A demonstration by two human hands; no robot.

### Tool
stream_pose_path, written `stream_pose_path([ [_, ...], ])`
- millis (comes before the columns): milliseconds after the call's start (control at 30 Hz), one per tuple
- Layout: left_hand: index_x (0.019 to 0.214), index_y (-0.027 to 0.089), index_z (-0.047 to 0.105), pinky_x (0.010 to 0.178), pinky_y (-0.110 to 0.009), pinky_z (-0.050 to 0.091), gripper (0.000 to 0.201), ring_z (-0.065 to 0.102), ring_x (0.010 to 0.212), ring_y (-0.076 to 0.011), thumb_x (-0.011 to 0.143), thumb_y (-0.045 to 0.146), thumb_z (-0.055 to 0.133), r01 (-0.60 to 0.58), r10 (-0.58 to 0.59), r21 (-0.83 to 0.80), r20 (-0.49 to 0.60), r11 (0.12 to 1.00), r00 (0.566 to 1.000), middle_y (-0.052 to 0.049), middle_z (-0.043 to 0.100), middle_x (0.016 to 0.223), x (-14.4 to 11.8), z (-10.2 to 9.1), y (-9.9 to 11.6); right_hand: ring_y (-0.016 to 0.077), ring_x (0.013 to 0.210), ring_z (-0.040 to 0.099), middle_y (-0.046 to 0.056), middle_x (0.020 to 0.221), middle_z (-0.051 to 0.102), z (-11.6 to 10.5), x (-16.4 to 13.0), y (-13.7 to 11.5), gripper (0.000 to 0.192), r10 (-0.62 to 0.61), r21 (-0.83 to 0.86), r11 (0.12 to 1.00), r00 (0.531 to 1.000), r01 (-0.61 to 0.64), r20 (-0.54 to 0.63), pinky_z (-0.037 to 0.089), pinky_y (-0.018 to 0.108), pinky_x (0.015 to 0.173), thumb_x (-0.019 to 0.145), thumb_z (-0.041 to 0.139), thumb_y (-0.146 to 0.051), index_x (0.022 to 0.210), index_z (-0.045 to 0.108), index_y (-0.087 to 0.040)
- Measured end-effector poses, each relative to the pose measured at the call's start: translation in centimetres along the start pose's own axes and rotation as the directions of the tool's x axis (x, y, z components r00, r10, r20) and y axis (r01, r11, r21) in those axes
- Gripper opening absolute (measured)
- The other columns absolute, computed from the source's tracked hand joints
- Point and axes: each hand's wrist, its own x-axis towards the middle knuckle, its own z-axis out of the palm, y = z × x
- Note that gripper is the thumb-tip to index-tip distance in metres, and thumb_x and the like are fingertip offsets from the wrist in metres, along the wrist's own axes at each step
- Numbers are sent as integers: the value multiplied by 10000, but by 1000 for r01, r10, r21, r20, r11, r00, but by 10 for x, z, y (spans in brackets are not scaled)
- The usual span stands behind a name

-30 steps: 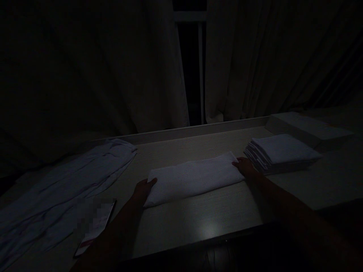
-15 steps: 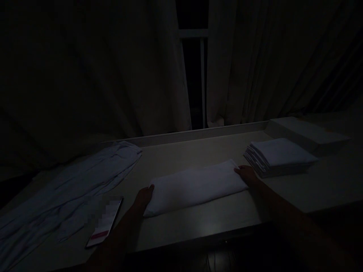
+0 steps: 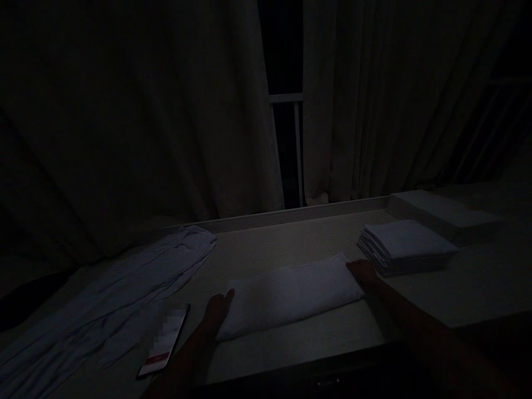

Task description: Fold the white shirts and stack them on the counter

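Your left hand (image 3: 219, 310) pinches the left end of the folded white cloth (image 3: 291, 296), thumb on top, while your right hand (image 3: 363, 274) grips its right end. The cloth lies near the front of the tabletop (image 3: 274, 246), between the smartphone (image 3: 164, 346) and the stack of folded cloths (image 3: 409, 241).
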Motion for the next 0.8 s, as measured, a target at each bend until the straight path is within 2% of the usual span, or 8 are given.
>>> stream_pose_path([
  [100, 1224, 75, 535, 939, -404, 443, 599, 584, 1134, -296, 886, 529, 339, -75, 77, 22, -129, 997, 989, -197, 616, 1229, -13, -3, 14, 294, 1144, 561, 172, 1170, 642, 5, -12, -19, 395, -81, -70, 995, 993, 76, -87, 414, 415, 962, 867, 478, -337, 1167, 619, -121],
  [167, 1293, 138, 500, 1039, -398, 381, 568, 500, 1249, -261, 903, 521, 348, -288, 298, 85, -155, 954, 942, -145, 545, 1349, -31, 8, 31, 267, 1194, 523, 151, 1251, 604, 23, -30, -37, 396, -251, -139, 960, 968, 245, -30, 369, 399, 1023, 897, 462, -338, 1211, 600, -139],
  [267, 1289, 240, 549, 1130, -493, 260, 513, 378, 1356, -283, 904, 542, 393, -685, 696, 194, 12, 703, 718, -88, 477, 1436, -61, 42, 62, 265, 1229, 495, 139, 1293, 586, 66, -66, -64, 407, -554, -270, 761, 808, 589, 199, 315, 433, 1073, 942, 418, -374, 1240, 595, -160],
  [300, 1348, 290, 498, 1136, -546, 218, 539, 312, 1394, -303, 899, 569, 396, -752, 758, 205, 63, 627, 649, -67, 404, 1494, -68, 55, 71, 270, 1281, 446, 128, 1350, 546, 79, -75, -72, 429, -604, -287, 698, 755, 656, 256, 269, 463, 1099, 954, 400, -403, 1280, 569, -181],
  [333, 1398, 328, 434, 1129, -592, 188, 570, 256, 1418, -321, 896, 593, 388, -778, 781, 213, 92, 591, 618, -55, 339, 1532, -74, 67, 80, 273, 1328, 392, 114, 1401, 501, 90, -82, -78, 456, -629, -296, 657, 721, 693, 293, 223, 485, 1118, 963, 380, -437, 1323, 535, -204],
  [367, 1436, 355, 368, 1120, -628, 163, 599, 207, 1433, -335, 895, 614, 370, -779, 781, 222, 103, 586, 616, -47, 282, 1557, -77, 78, 87, 278, 1365, 337, 100, 1445, 454, 99, -86, -84, 481, -634, -304, 637, 706, 708, 316, 182, 507, 1129, 968, 361, -470, 1358, 501, -228],
  [467, 1475, 370, 274, 1102, -669, 131, 638, 148, 1445, -357, 899, 645, 301, -712, 718, 255, 86, 654, 691, -50, 213, 1579, -71, 96, 100, 309, 1408, 246, 79, 1512, 358, 111, -79, -92, 532, -587, -337, 649, 731, 682, 348, 137, 549, 1123, 964, 323, -543, 1416, 431, -284],
  [800, 1482, 366, 258, 1058, -691, 190, 701, 257, 1403, -392, 870, 706, 250, -549, 548, 286, 94, 785, 832, -89, 270, 1558, -21, 99, 112, 303, 1403, 254, 83, 1520, 343, 111, -27, -76, 587, -441, -352, 754, 825, 554, 352, 165, 548, 1100, 966, 211, -592, 1468, 327, -310],
])
